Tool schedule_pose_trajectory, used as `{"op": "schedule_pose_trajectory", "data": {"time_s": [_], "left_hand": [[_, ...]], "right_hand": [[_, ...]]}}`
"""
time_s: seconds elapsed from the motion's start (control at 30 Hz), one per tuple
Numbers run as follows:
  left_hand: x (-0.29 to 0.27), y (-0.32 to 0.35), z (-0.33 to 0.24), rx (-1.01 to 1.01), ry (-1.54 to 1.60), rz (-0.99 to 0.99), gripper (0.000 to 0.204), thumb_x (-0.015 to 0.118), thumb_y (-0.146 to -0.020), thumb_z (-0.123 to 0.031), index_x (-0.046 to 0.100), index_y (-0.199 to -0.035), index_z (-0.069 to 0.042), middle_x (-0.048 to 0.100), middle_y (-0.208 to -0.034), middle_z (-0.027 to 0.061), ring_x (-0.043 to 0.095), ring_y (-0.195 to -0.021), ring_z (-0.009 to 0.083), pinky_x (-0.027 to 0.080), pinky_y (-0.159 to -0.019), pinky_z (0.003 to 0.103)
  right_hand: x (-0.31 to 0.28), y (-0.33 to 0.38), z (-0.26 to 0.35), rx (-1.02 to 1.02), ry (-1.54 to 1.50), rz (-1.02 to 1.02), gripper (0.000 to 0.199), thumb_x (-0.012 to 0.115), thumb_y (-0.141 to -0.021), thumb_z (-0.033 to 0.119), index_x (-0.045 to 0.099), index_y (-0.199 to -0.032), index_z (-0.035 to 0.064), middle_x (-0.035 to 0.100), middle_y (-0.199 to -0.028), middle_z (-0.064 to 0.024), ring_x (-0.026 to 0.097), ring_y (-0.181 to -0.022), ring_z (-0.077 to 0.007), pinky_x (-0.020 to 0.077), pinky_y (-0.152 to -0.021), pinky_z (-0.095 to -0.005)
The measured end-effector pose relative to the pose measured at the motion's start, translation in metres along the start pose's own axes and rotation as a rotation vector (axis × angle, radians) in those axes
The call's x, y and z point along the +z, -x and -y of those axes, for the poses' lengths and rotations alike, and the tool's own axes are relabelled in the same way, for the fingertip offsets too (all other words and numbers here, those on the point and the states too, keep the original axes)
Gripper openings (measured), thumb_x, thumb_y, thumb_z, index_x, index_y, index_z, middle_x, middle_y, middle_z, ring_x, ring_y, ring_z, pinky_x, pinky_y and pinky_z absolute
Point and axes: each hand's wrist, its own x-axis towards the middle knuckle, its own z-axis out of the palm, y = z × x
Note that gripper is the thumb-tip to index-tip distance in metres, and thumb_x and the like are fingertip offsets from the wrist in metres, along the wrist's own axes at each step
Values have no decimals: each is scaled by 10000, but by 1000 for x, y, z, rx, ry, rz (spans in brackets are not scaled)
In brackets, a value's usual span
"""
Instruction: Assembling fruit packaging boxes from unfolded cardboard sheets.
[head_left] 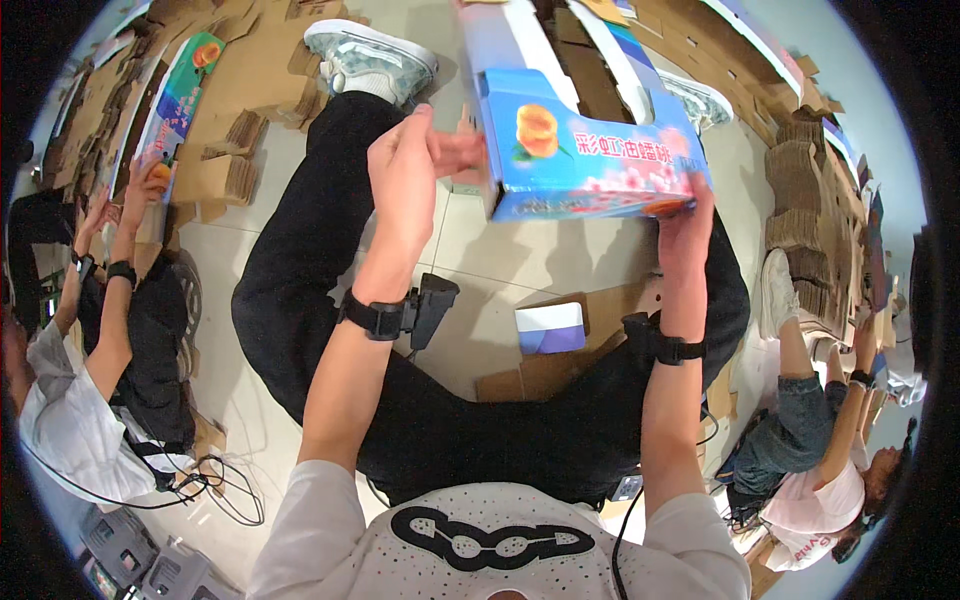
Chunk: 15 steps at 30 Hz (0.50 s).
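Note:
I hold a blue cardboard box [590, 150] printed with orange fruit and pink blossoms, raised above my legs. My left hand [415, 165] presses flat against the box's left end, fingers spread upward. My right hand [685, 235] grips the box's lower right corner from beneath. White flaps [520, 45] of the box stick up at its far side. Both wrists carry black bands with small devices. I sit on the floor in black trousers with pale sneakers.
A small white-and-purple card piece [550, 328] lies on brown cardboard [540, 375] between my legs. Stacks of flat brown cartons [800, 230] line the right and top. A person at the left holds another printed box [175, 100]; another person sits at the lower right [810, 470].

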Motion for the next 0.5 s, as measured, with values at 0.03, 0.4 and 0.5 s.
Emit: {"op": "schedule_pose_trajectory", "data": {"time_s": [0.03,0.4,0.5], "left_hand": [[-4,-2,0,2,-1,1,401,512,-985,-266,471,-651,-48,704,-849,195,672,-972,233,526,-807,351],[-31,-41,53,38,-226,-60,405,492,-910,-220,646,-682,77,689,-768,177,657,-831,225,490,-806,338],[-37,-46,59,12,-337,-75,400,481,-912,-217,647,-670,56,698,-800,178,654,-805,231,491,-785,337]], "right_hand": [[-2,1,4,13,-28,56,536,619,-924,399,524,-1292,21,614,-1213,-85,600,-1111,-204,483,-903,-379],[7,2,-20,409,380,15,659,720,-847,464,509,-1297,32,617,-1180,-74,607,-1053,-181,490,-881,-354],[8,-10,-36,139,101,-80,596,746,-834,391,534,-1250,21,627,-1131,-60,625,-988,-154,492,-889,-345]]}}
